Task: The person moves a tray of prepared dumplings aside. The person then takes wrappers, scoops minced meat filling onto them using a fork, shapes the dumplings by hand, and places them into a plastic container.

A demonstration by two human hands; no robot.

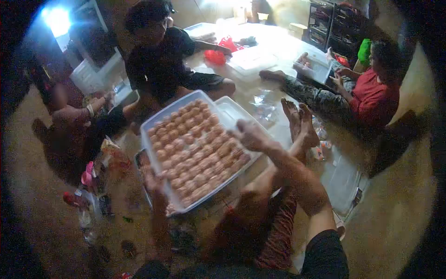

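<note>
From where I stand, the tray, packed with rows of pinkish-brown balls, hangs in front of the person, its long axis running roughly from 11 to 5 o'clock. The left hand is closed on its side at about 8 o'clock, bearing at least some of its weight. The right hand is across from it, at 2 to 3 o'clock, right by the opposite edge; it is blurred, so I can't tell whether it grips or touches anything. So the left is the surer hold. A pale lid peeks out past the tray at 1 o'clock. Someone in black sits towards 11 o'clock, another in red towards 2.
</note>
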